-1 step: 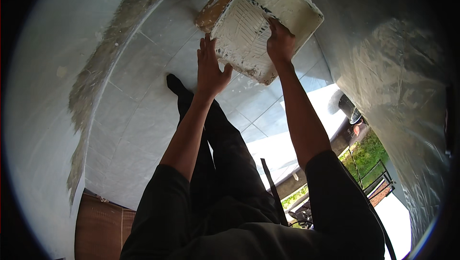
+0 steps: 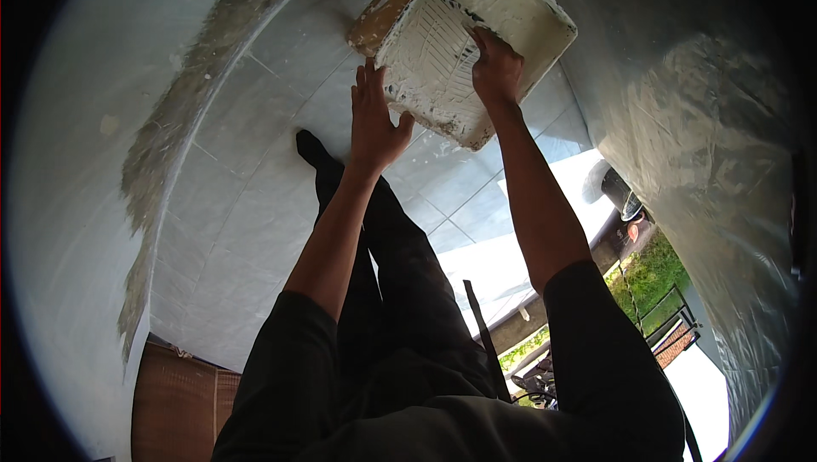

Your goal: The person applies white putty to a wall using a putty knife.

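Note:
A white paint tray (image 2: 432,41) with a ribbed slope is coated in thick, wet-looking white paint, with dark marks showing through. It rests tilted on a brown, paint-spattered container (image 2: 387,15). My left hand (image 2: 377,126) lies along the tray's near left edge, fingers stretched and thumb apart, fingertips at the rim. Over the ribbed slope, my right hand (image 2: 498,71) is closed with its index finger reaching forward and left. Whatever it may hold is hidden under the fingers.
Grey floor tiles (image 2: 230,134) lie beneath the tray and my feet. A pale wall (image 2: 77,164) with an unpainted grey band curves along the left. Plastic sheeting (image 2: 698,122) hangs at the right. A black bucket (image 2: 621,194) stands by the bright opening.
My right hand's index finger has shifted slightly left and up over the tray's slope. The left hand stays almost where it was.

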`<state>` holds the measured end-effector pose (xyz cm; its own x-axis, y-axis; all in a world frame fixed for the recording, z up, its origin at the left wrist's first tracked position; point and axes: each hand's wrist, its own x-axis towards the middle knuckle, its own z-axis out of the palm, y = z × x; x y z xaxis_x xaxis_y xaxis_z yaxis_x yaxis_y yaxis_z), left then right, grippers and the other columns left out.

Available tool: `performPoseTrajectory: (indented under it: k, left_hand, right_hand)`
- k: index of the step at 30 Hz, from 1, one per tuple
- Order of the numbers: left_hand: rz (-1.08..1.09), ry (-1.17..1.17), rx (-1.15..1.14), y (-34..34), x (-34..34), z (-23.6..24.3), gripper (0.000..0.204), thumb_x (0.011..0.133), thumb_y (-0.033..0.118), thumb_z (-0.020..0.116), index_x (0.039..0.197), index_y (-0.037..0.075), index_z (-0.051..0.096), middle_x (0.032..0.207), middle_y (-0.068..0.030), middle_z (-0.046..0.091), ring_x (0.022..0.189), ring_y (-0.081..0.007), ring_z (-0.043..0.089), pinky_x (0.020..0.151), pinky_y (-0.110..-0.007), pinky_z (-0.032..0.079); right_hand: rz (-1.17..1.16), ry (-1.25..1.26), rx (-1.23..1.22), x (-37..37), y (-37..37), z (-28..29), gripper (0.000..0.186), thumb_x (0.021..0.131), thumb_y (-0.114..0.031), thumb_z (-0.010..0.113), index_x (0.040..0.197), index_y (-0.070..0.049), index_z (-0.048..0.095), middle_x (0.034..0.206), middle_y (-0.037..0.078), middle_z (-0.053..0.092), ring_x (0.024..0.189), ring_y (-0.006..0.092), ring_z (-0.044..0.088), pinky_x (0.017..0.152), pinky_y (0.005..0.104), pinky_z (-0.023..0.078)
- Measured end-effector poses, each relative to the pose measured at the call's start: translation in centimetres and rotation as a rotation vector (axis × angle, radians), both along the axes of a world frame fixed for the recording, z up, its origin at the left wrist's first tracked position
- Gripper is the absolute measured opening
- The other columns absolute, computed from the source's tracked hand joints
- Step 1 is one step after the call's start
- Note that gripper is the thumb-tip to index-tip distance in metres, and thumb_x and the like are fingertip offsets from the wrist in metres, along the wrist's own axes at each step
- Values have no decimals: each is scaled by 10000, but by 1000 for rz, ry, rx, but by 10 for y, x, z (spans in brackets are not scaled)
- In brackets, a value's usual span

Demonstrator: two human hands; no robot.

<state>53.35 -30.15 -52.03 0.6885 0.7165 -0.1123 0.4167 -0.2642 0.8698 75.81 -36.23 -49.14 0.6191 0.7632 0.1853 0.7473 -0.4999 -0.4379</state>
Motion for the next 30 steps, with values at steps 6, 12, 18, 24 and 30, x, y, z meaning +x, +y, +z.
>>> performPoseTrajectory:
  k: [6, 12, 18, 24, 30]
  left_hand:
    - [-14, -44, 36, 15, -19, 4, 879, 785, 99, 711, 1529, 2, 254, 1591, -327, 266, 1484, -542, 217, 1218, -585, 228]
    - [22, -45, 38, 38, -33, 65, 852, 794, 91, 690, 1526, -17, 266, 1591, -329, 273, 1486, -512, 247, 1225, -533, 251]
    - [91, 12, 128, 67, -60, 138, 833, 811, 99, 652, 1539, -6, 261, 1635, -279, 233, 1517, -470, 215, 1234, -533, 232]
    - [202, -119, 296, 98, -88, 243, 823, 803, 83, 629, 1538, -12, 272, 1636, -273, 240, 1523, -456, 214, 1234, -522, 224]
    - [263, -124, 504, 123, -130, 327, 805, 813, 45, 633, 1539, 1, 289, 1648, -256, 231, 1543, -430, 183, 1244, -510, 213]
  right_hand:
    - [-29, 3, -64, -100, -27, -15, 236, 778, 44, 665, 942, -124, 640, 890, 49, 707, 928, 266, 694, 804, 422, 463]
    - [-318, 393, -13, -125, -47, 30, 301, 917, 5, 612, 1203, -34, 701, 1068, 238, 722, 1025, 396, 691, 906, 438, 525]
    - [-441, 1203, 543, -114, -18, 101, 495, 1012, -115, 568, 1498, -94, 477, 1380, 79, 558, 1234, 245, 563, 1031, 388, 457]
    - [-363, 1704, 781, -126, 56, 219, 486, 1030, -118, 558, 1503, -111, 443, 1365, 62, 567, 1252, 255, 552, 1029, 463, 460]
    - [-56, 1764, 817, -154, 116, 301, 438, 1020, -120, 554, 1450, -111, 473, 1344, 59, 594, 1253, 257, 570, 1084, 478, 435]
